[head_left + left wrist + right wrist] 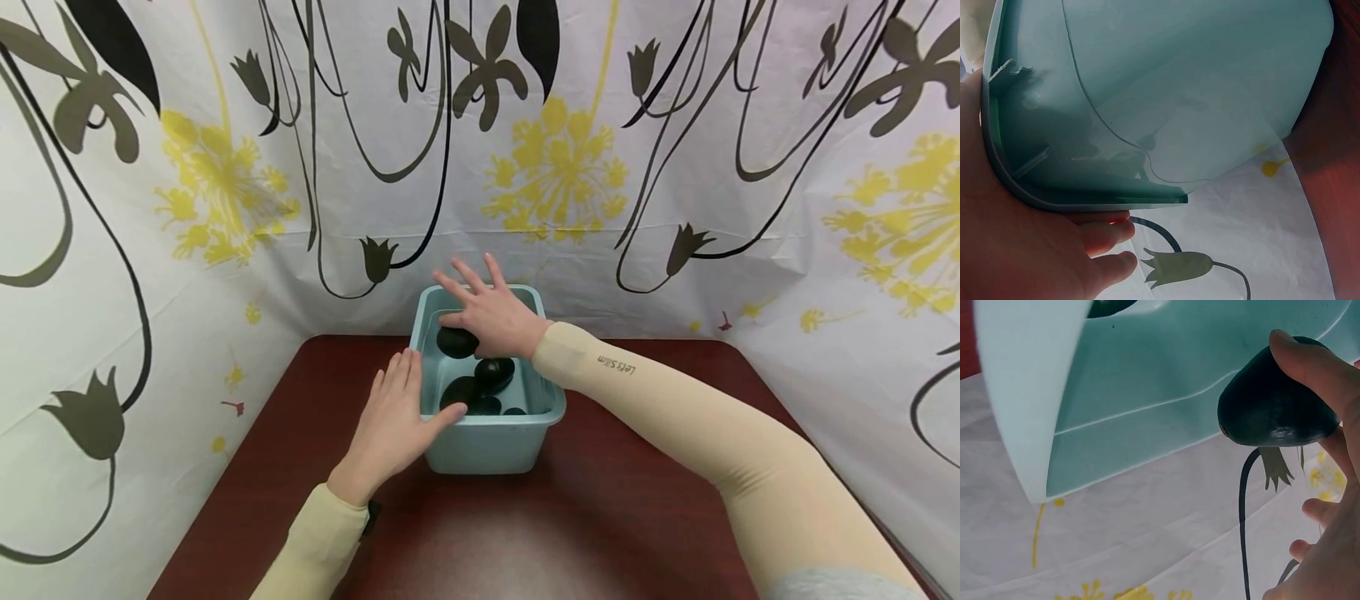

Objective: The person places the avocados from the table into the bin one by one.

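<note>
Your L grip (397, 421) holds nothing, fingers straight along the L side of the blue bin (483, 448); brace w/ it. Over the bin's far half, a dark oval item (455, 342) is pinched in your R grip (506, 323): prob. slick, so hold firm & clear of the rim.

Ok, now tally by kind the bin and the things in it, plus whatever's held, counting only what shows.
Dark rounded objects: 5, one of them in the right hand
Light blue bin: 1
Total: 6
</note>
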Available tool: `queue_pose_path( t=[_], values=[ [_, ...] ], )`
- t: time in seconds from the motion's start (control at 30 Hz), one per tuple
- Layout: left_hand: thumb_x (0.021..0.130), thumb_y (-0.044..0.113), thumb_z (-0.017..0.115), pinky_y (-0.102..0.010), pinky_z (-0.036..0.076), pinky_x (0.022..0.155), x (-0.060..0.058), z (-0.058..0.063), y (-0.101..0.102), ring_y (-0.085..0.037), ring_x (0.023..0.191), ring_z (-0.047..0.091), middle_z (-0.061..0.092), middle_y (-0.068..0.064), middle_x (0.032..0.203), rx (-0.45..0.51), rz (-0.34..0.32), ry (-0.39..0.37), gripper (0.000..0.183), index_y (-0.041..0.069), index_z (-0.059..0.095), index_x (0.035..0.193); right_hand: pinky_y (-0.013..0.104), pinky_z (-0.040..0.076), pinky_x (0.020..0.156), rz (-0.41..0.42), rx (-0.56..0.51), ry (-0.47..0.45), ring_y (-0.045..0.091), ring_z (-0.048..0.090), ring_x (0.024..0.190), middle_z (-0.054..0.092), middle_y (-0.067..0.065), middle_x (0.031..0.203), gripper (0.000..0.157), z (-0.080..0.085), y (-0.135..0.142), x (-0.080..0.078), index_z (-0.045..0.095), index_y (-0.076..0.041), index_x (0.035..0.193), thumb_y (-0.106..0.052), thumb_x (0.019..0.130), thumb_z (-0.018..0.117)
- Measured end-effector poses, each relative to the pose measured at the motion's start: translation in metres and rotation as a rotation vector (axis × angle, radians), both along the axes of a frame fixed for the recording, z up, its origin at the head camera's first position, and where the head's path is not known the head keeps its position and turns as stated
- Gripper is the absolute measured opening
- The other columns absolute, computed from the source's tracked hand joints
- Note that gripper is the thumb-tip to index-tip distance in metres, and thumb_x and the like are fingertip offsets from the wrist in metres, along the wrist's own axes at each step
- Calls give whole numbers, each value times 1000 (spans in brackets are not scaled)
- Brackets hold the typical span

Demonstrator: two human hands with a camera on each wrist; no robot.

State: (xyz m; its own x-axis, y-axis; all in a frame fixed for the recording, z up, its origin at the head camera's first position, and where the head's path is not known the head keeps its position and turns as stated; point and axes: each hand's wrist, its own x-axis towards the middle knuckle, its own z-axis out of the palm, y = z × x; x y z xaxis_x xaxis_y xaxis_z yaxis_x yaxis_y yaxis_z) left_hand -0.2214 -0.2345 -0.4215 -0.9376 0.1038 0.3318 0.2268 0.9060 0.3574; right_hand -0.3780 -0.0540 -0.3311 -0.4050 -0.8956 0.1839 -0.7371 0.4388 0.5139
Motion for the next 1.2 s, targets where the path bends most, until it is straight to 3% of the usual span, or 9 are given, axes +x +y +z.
queue_pose_path(
  t=[0.3,0.7,1.2],
  values=[
    [86,85,38,-57,13,120,2,1,2,-35,152,14,17,-18,165,-1,-9,3,114,-1,21,159,71,-5,113,9,20,-65,40,-6,152,3,10,169,86,-5,5,1,56,-37,145,-59,69,88],
    [86,86,38,-56,13,120,1,1,2,-34,152,14,17,-18,165,-4,4,-7,115,-1,20,159,70,-8,113,-15,1,-75,40,-3,152,1,10,169,92,4,16,-3,51,-36,149,-62,68,86],
    [85,87,38,-55,13,120,1,1,4,-34,152,13,17,-17,165,4,8,-8,116,0,20,159,70,-8,112,-48,-25,-52,42,-2,152,4,11,168,91,34,50,-5,53,-35,147,-67,68,84]
  ],
)
